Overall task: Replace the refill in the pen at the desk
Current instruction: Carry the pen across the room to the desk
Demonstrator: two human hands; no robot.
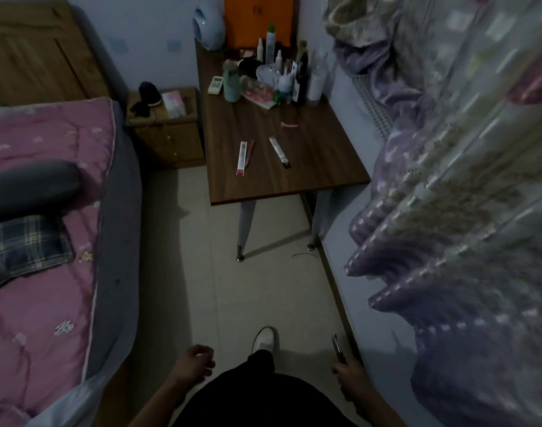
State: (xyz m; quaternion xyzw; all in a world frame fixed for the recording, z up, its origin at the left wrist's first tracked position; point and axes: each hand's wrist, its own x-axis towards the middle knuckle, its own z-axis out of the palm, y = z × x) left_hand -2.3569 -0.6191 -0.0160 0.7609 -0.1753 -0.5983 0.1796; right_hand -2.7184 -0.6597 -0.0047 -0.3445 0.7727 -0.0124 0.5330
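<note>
I stand a few steps from a dark wooden desk (325, 167). Two long flat refill packs lie on its front half: a white and red one (242, 158) and a white one with a black end (279, 152). A small pink item (289, 126) lies behind them. My right hand (348, 377) hangs low at the lower right, closed on a dark pen (337, 349) that points up and forward. My left hand (195, 363) is at the lower middle, fingers loosely curled, holding nothing.
Bottles, a remote and toiletries (272, 78) crowd the desk's back. A bed with a pink quilt (41, 241) fills the left, a small nightstand (166, 127) stands beside the desk, and curtains (463, 211) hang on the right. A narrow tiled floor strip (201, 272) leads to the desk.
</note>
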